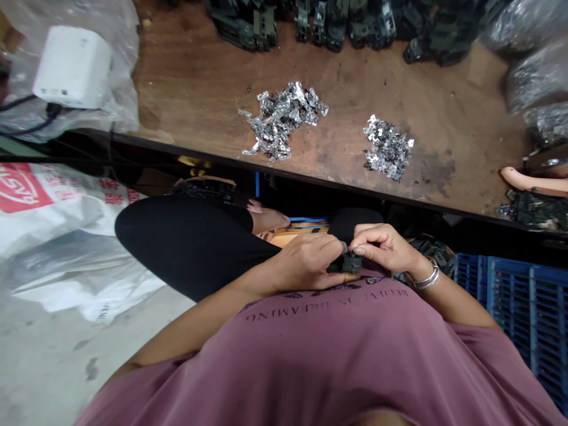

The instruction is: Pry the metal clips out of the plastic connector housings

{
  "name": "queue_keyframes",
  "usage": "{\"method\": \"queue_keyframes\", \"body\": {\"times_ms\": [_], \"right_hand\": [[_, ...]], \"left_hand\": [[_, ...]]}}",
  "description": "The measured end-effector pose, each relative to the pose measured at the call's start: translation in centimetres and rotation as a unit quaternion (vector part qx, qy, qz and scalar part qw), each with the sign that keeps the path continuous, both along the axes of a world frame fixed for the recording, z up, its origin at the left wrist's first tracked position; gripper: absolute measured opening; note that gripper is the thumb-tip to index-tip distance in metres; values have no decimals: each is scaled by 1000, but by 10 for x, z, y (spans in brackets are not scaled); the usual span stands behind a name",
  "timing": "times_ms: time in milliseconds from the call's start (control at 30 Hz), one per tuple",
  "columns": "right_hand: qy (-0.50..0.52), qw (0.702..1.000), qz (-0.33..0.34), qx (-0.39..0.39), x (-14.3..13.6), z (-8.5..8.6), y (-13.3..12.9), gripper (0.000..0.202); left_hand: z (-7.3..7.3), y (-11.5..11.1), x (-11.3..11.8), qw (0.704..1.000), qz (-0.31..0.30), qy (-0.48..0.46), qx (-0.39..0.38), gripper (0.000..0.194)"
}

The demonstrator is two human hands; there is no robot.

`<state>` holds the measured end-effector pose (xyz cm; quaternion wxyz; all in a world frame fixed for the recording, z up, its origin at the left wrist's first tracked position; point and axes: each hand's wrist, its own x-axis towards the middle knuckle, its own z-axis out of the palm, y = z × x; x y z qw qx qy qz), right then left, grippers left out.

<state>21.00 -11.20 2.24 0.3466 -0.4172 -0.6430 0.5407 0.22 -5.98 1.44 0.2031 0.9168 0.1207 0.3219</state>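
The left grip (306, 257) clamps a small black plastic part (352, 263), with the right grip (387, 245) pinched together at that part's edge

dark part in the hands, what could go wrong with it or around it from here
The dark part is held by the left hand and right hand in front of the table, so a slip could drop it on the lap or floor.

The larger metal pile lies close to the table's front edge; a careless brush might knock pieces off.

The bracelet on the right wrist could perhaps snag.
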Motion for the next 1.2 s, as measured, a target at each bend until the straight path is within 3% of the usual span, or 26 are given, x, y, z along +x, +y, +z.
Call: {"method": "queue_keyframes", "body": {"times_ms": [267,700,900,1200], "right_hand": [[-9,999,43,-16,5,-8,6,33],[6,995,10,-95,8,-5,5,29],[25,985,-6,-172,5,-7,5,34],[14,982,-8,-186,2,-11,8,39]], "left_hand": [[-8,-2,1,999,8,0,-44,42],[-12,0,-4,997,12,60,46,35],[-12,1,-3,999,9,54,-6,35],[-18,3,2,993,17,31,-112,44]]}}
